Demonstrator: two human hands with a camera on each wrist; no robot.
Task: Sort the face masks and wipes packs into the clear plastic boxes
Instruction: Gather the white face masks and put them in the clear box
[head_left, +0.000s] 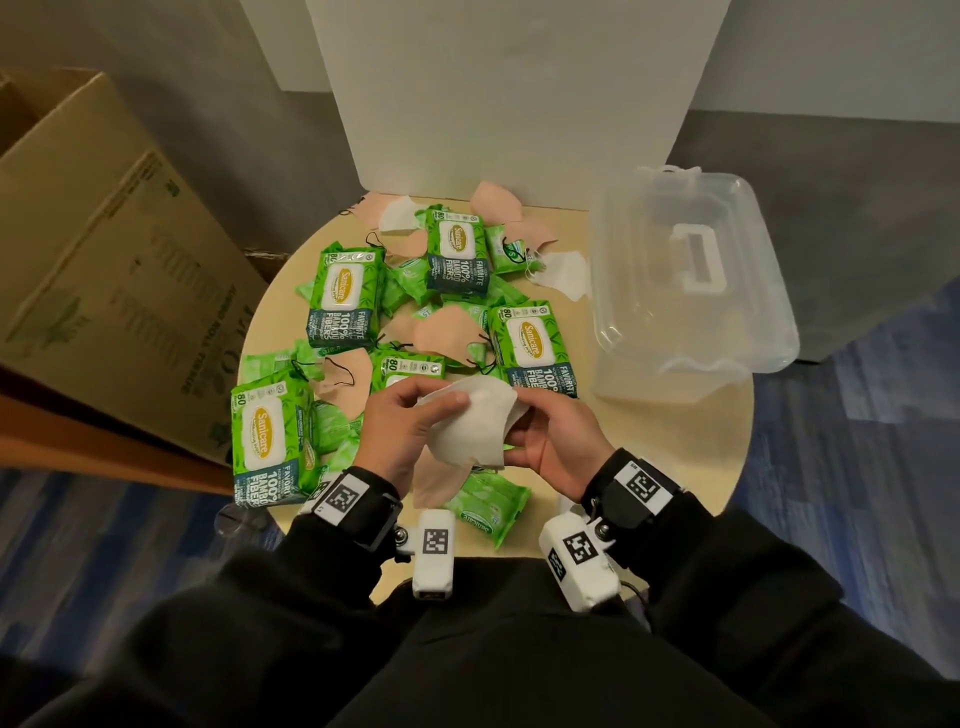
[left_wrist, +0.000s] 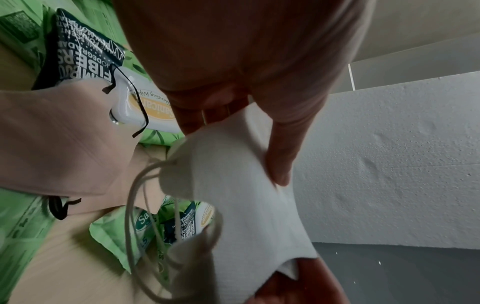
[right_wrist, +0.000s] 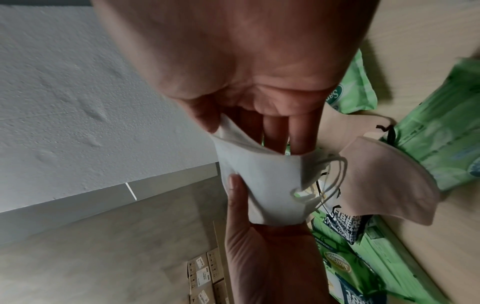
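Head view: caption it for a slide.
Both hands, left hand and right hand, hold a white mask above scattered wipes packs.

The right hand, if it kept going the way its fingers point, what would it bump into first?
The right hand points left, toward the left hand. It already grips the white mask between them, so going on it would probably press that mask into the left hand's fingers.

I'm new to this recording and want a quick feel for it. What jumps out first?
A white face mask is held over the table's near edge between the left hand and right hand. Behind it, bright green wipes packs and peach masks litter the round table; a clear plastic box sits at its right.
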